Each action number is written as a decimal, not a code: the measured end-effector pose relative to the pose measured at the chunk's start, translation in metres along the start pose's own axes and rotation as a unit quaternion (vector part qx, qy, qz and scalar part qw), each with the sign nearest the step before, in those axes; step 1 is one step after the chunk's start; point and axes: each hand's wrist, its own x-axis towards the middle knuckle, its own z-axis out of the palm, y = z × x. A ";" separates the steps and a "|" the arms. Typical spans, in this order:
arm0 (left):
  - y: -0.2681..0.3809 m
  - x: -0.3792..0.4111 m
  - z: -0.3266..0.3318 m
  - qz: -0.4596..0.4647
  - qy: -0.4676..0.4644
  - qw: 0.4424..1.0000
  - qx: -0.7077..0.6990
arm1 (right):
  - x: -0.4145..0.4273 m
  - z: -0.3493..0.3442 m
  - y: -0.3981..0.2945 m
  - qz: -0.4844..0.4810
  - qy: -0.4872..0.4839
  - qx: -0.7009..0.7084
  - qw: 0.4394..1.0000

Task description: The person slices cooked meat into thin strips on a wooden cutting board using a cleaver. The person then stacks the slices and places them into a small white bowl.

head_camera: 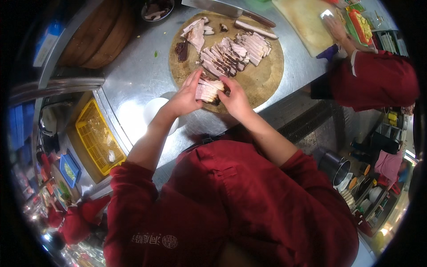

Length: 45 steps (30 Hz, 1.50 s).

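Note:
Between my left hand (185,95) and my right hand (236,98) is a stack of sliced, dark-rinded meat (208,89), gripped from both sides. It is at the near edge of a round wooden chopping board (263,78). Just beyond my fingers lie fanned meat slices (227,55), with another row of slices (255,48) to their right. A larger uncut piece of meat (196,35) and a dark chunk (181,50) sit on the board's left. One long strip of meat (255,29) rests near the far edge. Partly behind my left forearm is a white bowl or plate (155,110).
A cleaver (230,11) lies across the board's far edge. A bowl of meat (157,9) stands far left on the steel counter (136,70). At right, a co-worker's hand (335,28) is by a pale cutting board (300,23). A yellow basket (88,147) sits lower left.

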 end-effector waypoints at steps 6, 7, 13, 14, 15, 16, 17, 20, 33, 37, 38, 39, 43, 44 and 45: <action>0.012 0.002 -0.015 -0.008 -0.032 0.995 0.094 | 0.006 -0.010 -0.005 -0.040 -0.034 -0.111 0.992; 0.008 0.003 -0.016 0.000 -0.030 0.992 0.119 | 0.007 -0.014 -0.016 -0.053 -0.036 -0.152 0.986; 0.011 0.003 -0.019 0.032 -0.027 0.989 0.144 | 0.003 -0.008 -0.022 -0.046 -0.046 -0.240 0.969; 0.013 0.006 -0.019 0.055 -0.019 0.987 0.151 | 0.004 -0.008 -0.018 -0.054 -0.041 -0.210 0.975; 0.013 0.007 -0.019 0.076 -0.011 0.985 0.157 | 0.004 -0.007 -0.013 -0.063 -0.039 -0.179 0.981; 0.013 0.007 -0.019 0.096 -0.004 0.982 0.163 | 0.004 -0.007 -0.008 -0.071 -0.037 -0.147 0.986; 0.012 0.010 -0.021 0.105 -0.005 0.981 0.165 | 0.004 -0.004 -0.004 -0.073 -0.044 -0.136 0.987; 0.010 0.019 -0.023 0.109 -0.026 0.979 0.168 | 0.005 0.000 -0.002 -0.081 -0.067 -0.098 0.990; 0.024 -0.001 -0.008 -0.009 -0.034 0.980 0.197 | 0.005 -0.005 -0.022 -0.109 -0.177 -0.223 0.952; 0.016 -0.012 0.000 -0.035 0.037 0.991 0.123 | 0.018 -0.030 -0.029 -0.138 -0.109 -0.146 0.974; 0.011 -0.016 0.005 -0.037 0.055 0.993 0.099 | 0.025 -0.035 -0.028 -0.135 -0.074 -0.176 0.972; 0.011 -0.019 0.008 -0.035 0.066 0.993 0.094 | 0.031 -0.041 -0.028 -0.130 -0.036 -0.207 0.969; 0.016 -0.021 0.015 -0.035 0.098 0.992 0.078 | 0.051 -0.042 -0.025 -0.136 -0.089 -0.288 0.944; 0.018 -0.020 0.016 -0.037 0.103 0.991 0.075 | 0.056 -0.038 -0.022 -0.154 -0.084 -0.313 0.933; 0.021 -0.020 0.016 -0.053 0.100 0.991 0.074 | 0.058 -0.035 -0.025 -0.162 -0.090 -0.323 0.928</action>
